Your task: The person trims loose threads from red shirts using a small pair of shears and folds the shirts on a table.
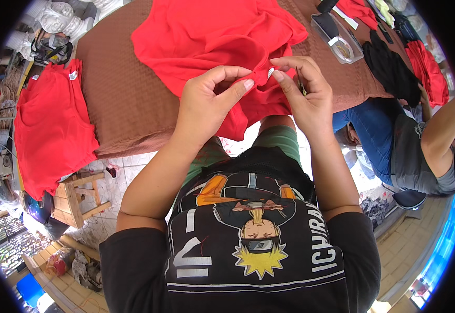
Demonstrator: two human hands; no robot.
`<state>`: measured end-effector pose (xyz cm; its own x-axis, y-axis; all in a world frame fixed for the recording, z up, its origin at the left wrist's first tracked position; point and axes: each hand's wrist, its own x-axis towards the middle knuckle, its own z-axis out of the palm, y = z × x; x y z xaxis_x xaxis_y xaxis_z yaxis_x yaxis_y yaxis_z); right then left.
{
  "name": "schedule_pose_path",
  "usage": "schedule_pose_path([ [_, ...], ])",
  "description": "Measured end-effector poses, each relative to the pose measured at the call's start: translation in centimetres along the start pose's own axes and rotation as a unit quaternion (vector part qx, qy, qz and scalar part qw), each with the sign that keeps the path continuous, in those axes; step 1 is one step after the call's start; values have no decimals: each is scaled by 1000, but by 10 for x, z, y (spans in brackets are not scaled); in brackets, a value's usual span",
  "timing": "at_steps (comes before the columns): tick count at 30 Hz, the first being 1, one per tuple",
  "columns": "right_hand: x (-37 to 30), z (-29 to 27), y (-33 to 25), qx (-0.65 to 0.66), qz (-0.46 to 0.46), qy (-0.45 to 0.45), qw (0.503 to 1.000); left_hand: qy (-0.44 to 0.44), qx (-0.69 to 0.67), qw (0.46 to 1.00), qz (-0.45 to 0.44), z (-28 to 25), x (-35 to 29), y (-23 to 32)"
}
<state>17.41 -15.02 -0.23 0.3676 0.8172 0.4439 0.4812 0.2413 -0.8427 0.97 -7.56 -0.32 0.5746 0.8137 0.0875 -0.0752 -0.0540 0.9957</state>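
A red garment (212, 39) lies spread over the brown-covered table, its near edge hanging toward my lap. With thumb and forefinger, my left hand (206, 99) pinches a fold of the red cloth. Opposite it, my right hand (311, 94) is closed on the same garment beside a small white label (270, 72). A small dark metal tool, perhaps thread snips (301, 84), is tucked in the fingers of my right hand; most of it is hidden.
More red garments (55, 125) hang over a wooden stool (76, 195) at left. A clear plastic container (345, 47) sits at the table's right, near black cloth (389, 68). Another person in jeans (368, 135) sits close on the right.
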Motion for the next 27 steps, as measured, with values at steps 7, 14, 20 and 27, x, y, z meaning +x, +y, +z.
schedule_pose_path([
  [7,4,-4,-11,-78,-134,-72,985,-16,29,999,5,2,0,-1],
  [14,12,-10,-13,-37,-141,-7,989,-26,37,999,-28,0,-2,4],
  [20,9,-26,-29,-78,-32,-125,989,-29,24,999,-35,-2,-2,7],
  [27,8,-25,-23,-184,-179,-125,958,-28,14,999,-29,-1,-2,6],
])
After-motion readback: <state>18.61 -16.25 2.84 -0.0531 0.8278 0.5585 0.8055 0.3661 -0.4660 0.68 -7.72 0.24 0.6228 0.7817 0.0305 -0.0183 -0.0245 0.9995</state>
